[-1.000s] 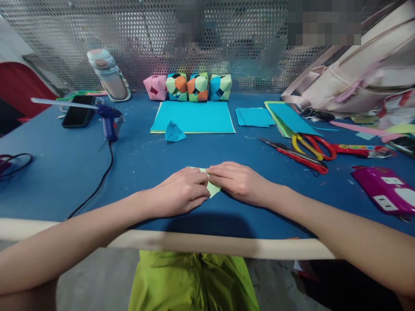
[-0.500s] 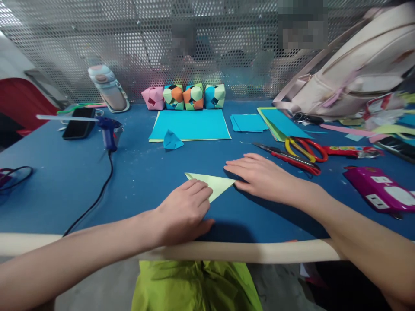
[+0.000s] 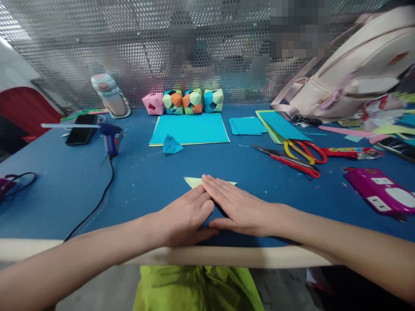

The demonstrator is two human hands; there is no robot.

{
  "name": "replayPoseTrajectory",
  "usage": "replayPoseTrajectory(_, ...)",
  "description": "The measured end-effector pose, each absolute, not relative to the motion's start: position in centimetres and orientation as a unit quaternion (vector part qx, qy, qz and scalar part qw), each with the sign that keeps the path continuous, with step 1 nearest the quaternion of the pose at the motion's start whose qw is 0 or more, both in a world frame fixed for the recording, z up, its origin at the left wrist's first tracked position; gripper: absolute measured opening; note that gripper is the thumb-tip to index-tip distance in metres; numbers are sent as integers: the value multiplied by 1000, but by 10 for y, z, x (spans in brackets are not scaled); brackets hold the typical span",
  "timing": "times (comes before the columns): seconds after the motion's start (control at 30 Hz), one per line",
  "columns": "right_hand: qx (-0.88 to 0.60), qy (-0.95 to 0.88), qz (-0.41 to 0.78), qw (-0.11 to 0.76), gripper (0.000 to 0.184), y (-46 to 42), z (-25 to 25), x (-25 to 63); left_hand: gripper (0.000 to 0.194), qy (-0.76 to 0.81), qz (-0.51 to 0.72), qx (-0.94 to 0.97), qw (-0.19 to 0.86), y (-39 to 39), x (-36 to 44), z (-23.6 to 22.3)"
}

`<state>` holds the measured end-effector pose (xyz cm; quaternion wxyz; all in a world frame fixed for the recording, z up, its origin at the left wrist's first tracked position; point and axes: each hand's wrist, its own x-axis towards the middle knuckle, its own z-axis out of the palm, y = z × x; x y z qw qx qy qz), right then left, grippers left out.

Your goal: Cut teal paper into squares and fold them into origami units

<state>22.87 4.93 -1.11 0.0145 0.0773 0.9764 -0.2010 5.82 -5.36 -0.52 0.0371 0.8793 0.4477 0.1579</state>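
A pale green folded paper triangle (image 3: 193, 182) lies on the blue table, mostly covered by my hands, its left and right tips showing. My left hand (image 3: 188, 217) rests on its near side with fingers laid down and thumb stretched out to the right. Flat across the paper is my right hand (image 3: 240, 209), fingers extended and overlapping the left fingertips. Both hands look open, pressing on the paper rather than gripping it. A small blue folded paper piece (image 3: 172, 145) sits farther back, by the front edge of the large blue sheets (image 3: 191, 129).
Several folded paper balls (image 3: 193, 102) line the mesh partition. A glue gun (image 3: 110, 138) and bottle (image 3: 112, 96) stand left. To the right are small blue sheets (image 3: 247, 125), a craft knife (image 3: 288, 160), scissors (image 3: 304, 151), a purple power strip (image 3: 382, 190) and a backpack (image 3: 350, 73).
My right hand first moved right, off the paper, uncovering the triangle, then came back left and now lies flat over it. My left hand has stayed on the paper, shifting slightly nearer me.
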Motion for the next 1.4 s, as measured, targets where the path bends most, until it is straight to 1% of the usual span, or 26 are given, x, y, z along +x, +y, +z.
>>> replayPoseTrajectory(0.1, 83, 988, -133, 10, 86, 56, -15, 243, 28, 455, 139, 879, 33, -56, 58, -7)
replayPoseTrajectory(0.17, 86, 993, -76, 2, 88, 57, -17, 255, 32, 461, 124, 878, 34, -58, 57, -8)
replayPoseTrajectory(0.27, 93, 995, 16, -26, 90, 57, -18, 270, 32, 470, 117, 874, 34, -60, 58, -7)
replayPoseTrajectory(0.33, 98, 992, 64, -51, 84, 57, -14, 275, 31, 473, 115, 873, 17, -60, 60, -5)
replayPoseTrajectory(0.4, 104, 989, 80, -73, 73, 59, -6, 274, 30, 466, 96, 879, -11, -60, 63, -2)
replayPoseTrajectory(0.5, 64, 994, 26, -89, 59, 67, 9, 258, 31, 439, 63, 894, -62, -60, 67, 0)
replayPoseTrajectory(0.6, -36, 995, -78, -46, 45, 79, 17, 232, 34, 410, 50, 902, -127, -61, 68, 0)
replayPoseTrajectory(0.67, -72, 990, -117, -17, 42, 87, 18, 214, 38, 399, 41, 902, -161, -63, 67, 0)
replayPoseTrajectory(0.8, -111, 985, -131, 11, 46, 97, 13, 184, 42, 393, 22, 899, -191, -65, 67, 1)
replayPoseTrajectory(0.97, -126, 977, -166, 32, 47, 103, 10, 163, 42, 391, 15, 901, -188, -65, 66, 1)
replayPoseTrajectory(1.07, -103, 968, -227, 32, 49, 105, 9, 163, 40, 394, 36, 902, -176, -64, 64, -3)
replayPoseTrajectory(1.13, -60, 959, -278, -10, 51, 107, 9, 169, 37, 396, 63, 904, -151, -63, 63, -6)
replayPoseTrajectory(1.2, 1, 949, -306, -77, 48, 107, 10, 177, 33, 406, 88, 902, -118, -61, 62, -8)
replayPoseTrajectory(1.23, 31, 946, -307, -100, 45, 106, 11, 182, 30, 412, 96, 900, -103, -60, 61, -9)
replayPoseTrajectory(1.3, 68, 948, -291, -110, 41, 102, 11, 194, 27, 425, 106, 896, -76, -57, 59, -8)
replayPoseTrajectory(1.33, 71, 953, -278, -99, 42, 99, 11, 201, 26, 431, 115, 893, -67, -56, 57, -6)
replayPoseTrajectory(1.4, 53, 963, -255, -71, 52, 93, 9, 213, 23, 444, 153, 880, -67, -52, 50, -1)
